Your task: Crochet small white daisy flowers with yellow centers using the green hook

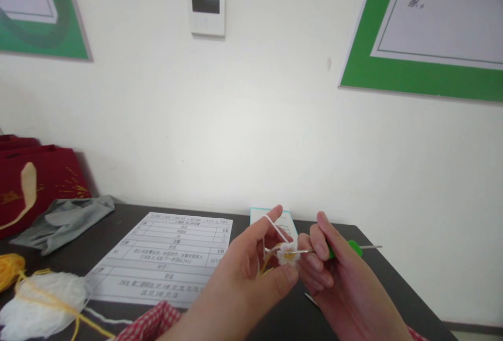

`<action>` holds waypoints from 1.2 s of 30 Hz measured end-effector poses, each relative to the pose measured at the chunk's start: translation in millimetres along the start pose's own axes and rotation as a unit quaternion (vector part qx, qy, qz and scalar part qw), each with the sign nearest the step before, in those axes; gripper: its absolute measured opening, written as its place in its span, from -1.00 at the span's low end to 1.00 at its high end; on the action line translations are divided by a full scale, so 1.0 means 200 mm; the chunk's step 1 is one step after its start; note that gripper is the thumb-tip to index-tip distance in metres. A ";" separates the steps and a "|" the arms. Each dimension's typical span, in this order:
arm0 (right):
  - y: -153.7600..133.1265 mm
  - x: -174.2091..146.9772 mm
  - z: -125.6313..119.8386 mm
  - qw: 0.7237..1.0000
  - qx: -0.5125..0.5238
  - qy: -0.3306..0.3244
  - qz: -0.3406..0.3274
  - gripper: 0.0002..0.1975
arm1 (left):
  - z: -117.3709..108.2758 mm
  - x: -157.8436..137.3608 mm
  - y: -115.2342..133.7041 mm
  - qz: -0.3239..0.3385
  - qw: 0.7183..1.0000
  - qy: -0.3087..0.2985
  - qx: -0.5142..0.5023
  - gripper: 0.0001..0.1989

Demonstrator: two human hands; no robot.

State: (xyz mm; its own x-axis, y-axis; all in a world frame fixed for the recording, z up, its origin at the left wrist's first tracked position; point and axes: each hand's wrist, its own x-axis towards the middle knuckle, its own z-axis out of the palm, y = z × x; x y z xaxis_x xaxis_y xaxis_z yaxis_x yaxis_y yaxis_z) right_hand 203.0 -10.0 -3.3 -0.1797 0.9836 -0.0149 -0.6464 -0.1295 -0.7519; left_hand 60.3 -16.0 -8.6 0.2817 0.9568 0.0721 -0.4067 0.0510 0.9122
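My left hand (255,273) pinches a small crocheted flower (288,253), white with a yellow centre. White yarn (277,228) runs taut over its raised index finger, and yellow strands hang behind the thumb. My right hand (338,273) is closed around a crochet hook (356,248) with a green grip. The hook's metal tip reaches left to the flower and touches it; whether it passes through a stitch I cannot tell. Its other metal end sticks out to the right. Both hands are held above the dark table.
A printed pattern sheet (168,257) lies on the dark table (133,214). At left are a white yarn ball (47,301), a yellow yarn ball (8,272), a grey cloth (66,220) and red bags (43,178). A small card (285,220) stands behind my hands, near the wall.
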 end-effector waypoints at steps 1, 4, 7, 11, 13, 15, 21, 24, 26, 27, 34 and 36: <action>0.00 0.00 0.00 1.000 0.009 0.001 0.008 -0.53 | 0.00 0.00 0.01 0.011 1.000 0.009 0.009 -0.29; 0.00 0.00 0.00 0.999 0.024 0.001 0.027 -0.56 | -0.02 0.01 0.00 0.056 0.998 0.026 0.018 -0.31; 0.01 0.00 0.00 0.999 0.026 0.004 0.037 -0.56 | -0.03 0.02 -0.03 0.072 0.996 0.023 0.037 -0.37; 0.01 0.00 -0.02 0.999 0.029 -0.009 0.040 -0.57 | -0.03 0.02 -0.05 0.063 0.996 0.034 0.048 -0.42; 0.01 -0.01 -0.02 0.999 0.031 -0.014 0.039 -0.58 | -0.01 0.01 -0.04 0.053 0.997 0.043 0.038 -0.37; 0.02 -0.01 -0.02 0.999 0.034 -0.011 0.032 -0.58 | 0.00 0.01 -0.03 0.030 0.998 0.040 0.031 -0.28; 0.05 -0.02 0.01 0.999 0.017 0.026 -0.009 -0.56 | 0.04 0.01 0.01 -0.030 0.998 0.033 0.033 -0.18; 0.05 -0.01 0.01 0.998 0.000 0.050 -0.044 -0.55 | 0.04 0.02 0.01 -0.027 0.999 0.034 0.027 -0.25; 0.04 -0.01 0.01 0.995 -0.004 0.066 -0.081 -0.55 | 0.04 0.02 0.01 -0.028 0.999 0.029 0.025 -0.28; 0.04 -0.01 0.01 0.992 -0.008 0.073 -0.101 -0.55 | 0.04 0.02 0.01 -0.034 0.999 0.026 0.023 -0.28; 0.07 0.00 0.00 0.980 -0.033 0.094 -0.170 -0.49 | 0.02 0.04 -0.02 -0.085 0.996 -0.001 -0.034 -0.26; 0.09 0.02 0.00 0.975 -0.048 0.100 -0.191 -0.48 | 0.02 0.04 -0.03 -0.084 0.995 -0.009 -0.048 -0.35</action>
State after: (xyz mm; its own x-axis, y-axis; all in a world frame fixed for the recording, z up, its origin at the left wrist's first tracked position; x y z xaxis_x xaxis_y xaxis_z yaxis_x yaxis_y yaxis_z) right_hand 191.3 -8.6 -17.3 0.2159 0.9636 0.1575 -0.5637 0.2547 -0.7857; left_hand 68.1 -8.8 -12.9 0.3680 0.9271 -0.0708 -0.4325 0.2381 0.8696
